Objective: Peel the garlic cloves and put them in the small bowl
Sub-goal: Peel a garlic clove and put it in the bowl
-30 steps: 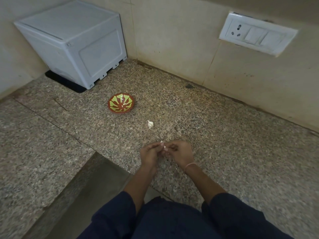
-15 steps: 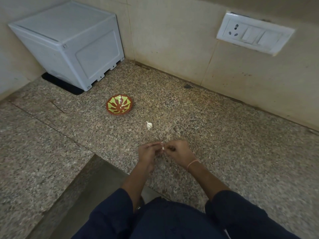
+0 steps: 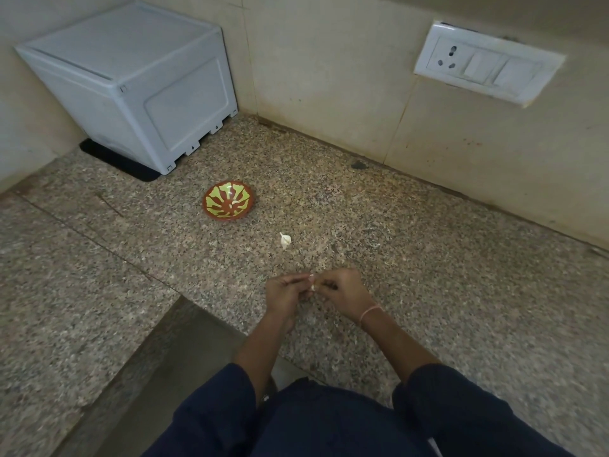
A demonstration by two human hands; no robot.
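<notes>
Mid-peel, my left hand (image 3: 286, 291) and right hand (image 3: 343, 295) both grip one garlic clove (image 3: 313, 287); next, I reckon, finish baring it, then drop it in the small bowl (image 3: 227, 218).

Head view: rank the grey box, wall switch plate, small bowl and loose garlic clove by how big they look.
1. grey box
2. wall switch plate
3. small bowl
4. loose garlic clove
Unranked: the held clove, pinched between left hand and right hand, is mostly hidden.
</notes>
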